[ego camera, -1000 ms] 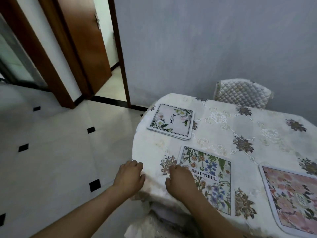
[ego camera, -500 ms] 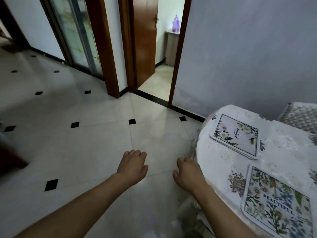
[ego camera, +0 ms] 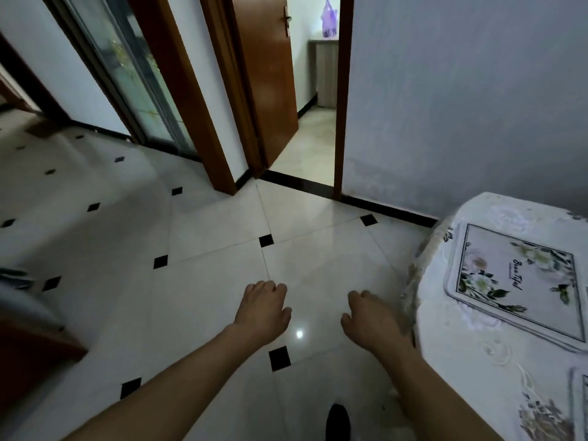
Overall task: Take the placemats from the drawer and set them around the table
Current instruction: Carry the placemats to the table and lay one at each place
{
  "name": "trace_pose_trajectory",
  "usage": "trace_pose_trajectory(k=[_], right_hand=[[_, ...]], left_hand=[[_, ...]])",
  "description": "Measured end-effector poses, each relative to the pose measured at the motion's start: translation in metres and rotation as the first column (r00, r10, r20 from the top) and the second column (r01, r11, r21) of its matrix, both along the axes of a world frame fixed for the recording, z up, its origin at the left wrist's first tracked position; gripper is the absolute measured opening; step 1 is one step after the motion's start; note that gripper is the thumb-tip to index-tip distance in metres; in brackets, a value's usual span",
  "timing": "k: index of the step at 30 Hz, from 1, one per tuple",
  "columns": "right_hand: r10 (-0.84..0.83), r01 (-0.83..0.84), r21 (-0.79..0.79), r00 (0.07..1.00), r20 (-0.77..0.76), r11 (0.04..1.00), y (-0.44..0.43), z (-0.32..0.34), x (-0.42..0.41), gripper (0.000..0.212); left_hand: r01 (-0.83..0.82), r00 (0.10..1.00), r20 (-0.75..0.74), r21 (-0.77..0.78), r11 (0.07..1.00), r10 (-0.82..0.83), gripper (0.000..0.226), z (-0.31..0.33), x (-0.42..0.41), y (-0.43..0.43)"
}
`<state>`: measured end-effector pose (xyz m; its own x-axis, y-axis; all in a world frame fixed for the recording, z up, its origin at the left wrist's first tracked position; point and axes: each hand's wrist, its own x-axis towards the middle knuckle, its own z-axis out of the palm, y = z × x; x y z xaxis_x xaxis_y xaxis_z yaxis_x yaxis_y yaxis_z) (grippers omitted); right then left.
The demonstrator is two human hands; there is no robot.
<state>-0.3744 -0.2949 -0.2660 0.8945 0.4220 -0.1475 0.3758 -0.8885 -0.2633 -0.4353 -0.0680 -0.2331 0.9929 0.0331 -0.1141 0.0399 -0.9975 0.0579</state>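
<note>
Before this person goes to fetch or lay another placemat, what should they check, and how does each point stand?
1. Left hand free to carry: ok, loosely curled, holding nothing.
2. Right hand free: ok, empty, beside the table edge.
3. White floral placemat lying flat on the table: ok.
4. Second placemat properly placed: cannot tell, only its corner shows.
5. Tiled floor ahead free to walk: ok.
6. Drawer with remaining placemats: cannot tell, not in view.
</note>
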Motion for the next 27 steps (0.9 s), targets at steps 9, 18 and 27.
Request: trace_pose_trajectory(k=[9,18,27], right_hand=[[-0.114,0.113,0.017,0.993,0.034,0.993,-0.001,0.014,0.147,0.019],[-0.483,0.483,-0.043,0.876,0.020,0.874,-0.029,0.004,0.259,0.025],[-0.879,0.872,-0.115,0.476,-0.027,0.476,-0.073,0.010,0.256,0.034]], left_hand=[[0.115,0.992,0.056,0.004,0.993,-0.115,0.030,0.007,0.178,0.010],[0.461,0.887,0.062,-0.048,0.886,-0.458,0.031,-0.011,0.380,-0.010],[0.851,0.521,0.000,-0.070,0.520,-0.853,0.030,-0.006,0.504,-0.131]])
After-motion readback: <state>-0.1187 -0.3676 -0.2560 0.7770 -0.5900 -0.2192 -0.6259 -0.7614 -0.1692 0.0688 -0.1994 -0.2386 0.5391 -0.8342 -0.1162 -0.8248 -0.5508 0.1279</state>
